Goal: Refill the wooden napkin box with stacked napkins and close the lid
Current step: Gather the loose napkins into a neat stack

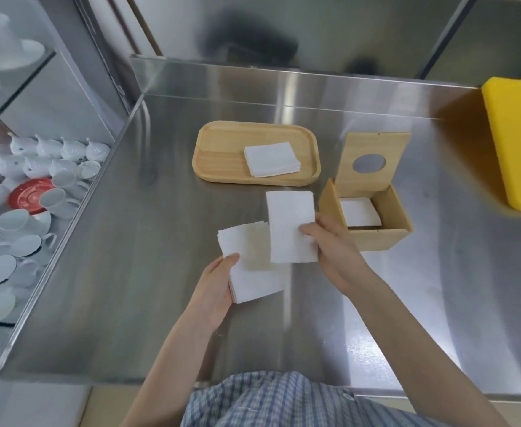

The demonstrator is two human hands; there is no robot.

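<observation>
The wooden napkin box [376, 238] stands open on the steel counter, right of centre. Its lid [373, 161], with a round hole, is tipped up at the back. White napkins [359, 212] lie inside the box. My left hand [214, 285] grips a stack of white napkins [253, 266] above the counter. My right hand [330, 241] pinches a single white napkin [290, 223], held just left of the box. A wooden tray [222, 149] farther back carries a small pile of napkins [271, 158].
A yellow board [518, 143] lies at the counter's right edge. Left of the counter, a lower shelf holds several white cups and teapots [37, 167] and a red saucer [28, 195]. A steel backsplash [284, 78] runs behind the tray.
</observation>
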